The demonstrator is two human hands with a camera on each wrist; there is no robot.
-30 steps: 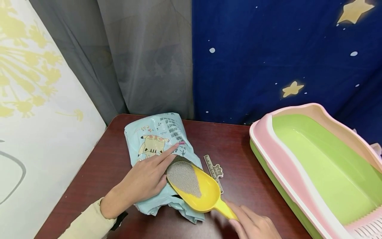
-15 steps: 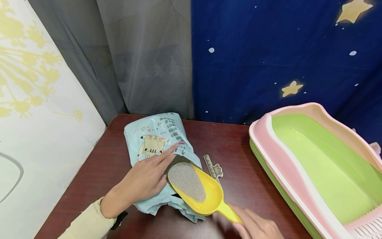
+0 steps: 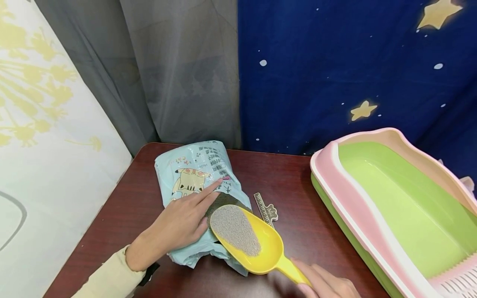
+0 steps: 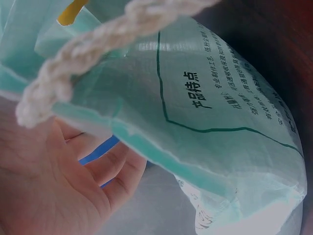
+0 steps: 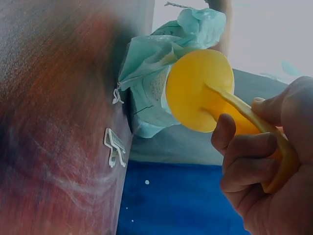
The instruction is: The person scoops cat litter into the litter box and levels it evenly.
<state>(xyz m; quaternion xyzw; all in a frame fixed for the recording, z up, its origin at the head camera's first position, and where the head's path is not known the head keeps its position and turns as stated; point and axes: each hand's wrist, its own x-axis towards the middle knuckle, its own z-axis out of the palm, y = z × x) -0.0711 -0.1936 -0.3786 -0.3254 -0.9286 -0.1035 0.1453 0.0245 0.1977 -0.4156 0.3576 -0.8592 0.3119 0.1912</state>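
Observation:
My left hand (image 3: 182, 221) lies on the light blue cat litter bag (image 3: 220, 159), fingers stretched across its printed front beside the dark opening. In the left wrist view its fingers (image 4: 115, 164) reach behind the bag's edge. My right hand (image 3: 328, 282) grips the handle of a yellow scoop (image 3: 270, 244), thumb along one side and fingers curled underneath. Grey cat litter (image 3: 236, 229) fills the scoop's front part. The scoop's tip is over the bag's mouth, its handle pointing to the lower right. The right wrist view shows the scoop's underside.
A bag clip (image 3: 266, 209) lies on the dark red table (image 3: 290, 182) right of the bag. To the right stands a litter box with a green basin (image 3: 395, 198) and pink rim (image 3: 357, 198). Grey and blue curtains (image 3: 298, 82) hang behind; a white panel (image 3: 48, 186) is at left.
The scoop, held in my right hand, has drawn slightly down and right, out from the bag's mouth, with litter in it. My left hand has stayed in place.

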